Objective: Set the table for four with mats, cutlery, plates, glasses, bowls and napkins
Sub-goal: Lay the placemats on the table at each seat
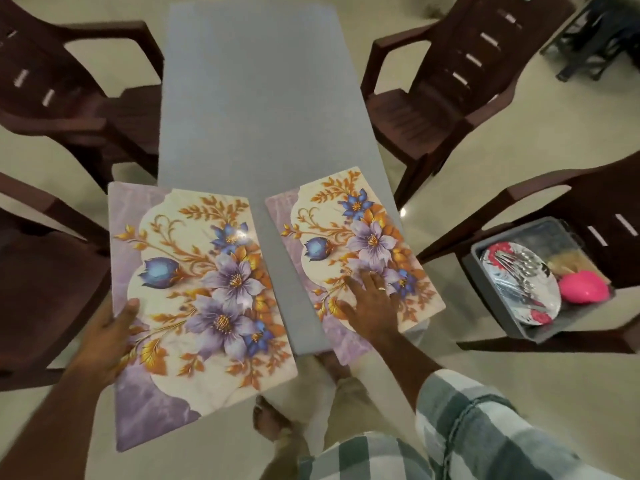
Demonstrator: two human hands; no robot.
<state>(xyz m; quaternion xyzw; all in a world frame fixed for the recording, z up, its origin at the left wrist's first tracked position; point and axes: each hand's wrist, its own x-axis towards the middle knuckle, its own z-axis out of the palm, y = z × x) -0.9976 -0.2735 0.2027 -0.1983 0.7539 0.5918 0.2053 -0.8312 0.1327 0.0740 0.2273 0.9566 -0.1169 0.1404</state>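
Your checked sleeve (485, 420) fills the near right corner, and from it your right hand (372, 299) reaches out flat, fingers straight and spread, palm pressing on the right mat (349, 237). That mat lies on the grey table (256, 109) with its near corner past the table's near edge and its right side at the table's right edge. Your left hand (110, 337) grips the left mat (194, 289) by its left edge, thumb on top, fingers hidden beneath; this mat overhangs the table's left and near edges. A bare strip of table runs between the two mats, and the far half of the table is open. Four brown chairs (450, 84) stand around the table. On the near right chair sits a grey tub (485, 271) holding a plate (512, 289), cutlery (519, 265) and a pink bowl (585, 285).
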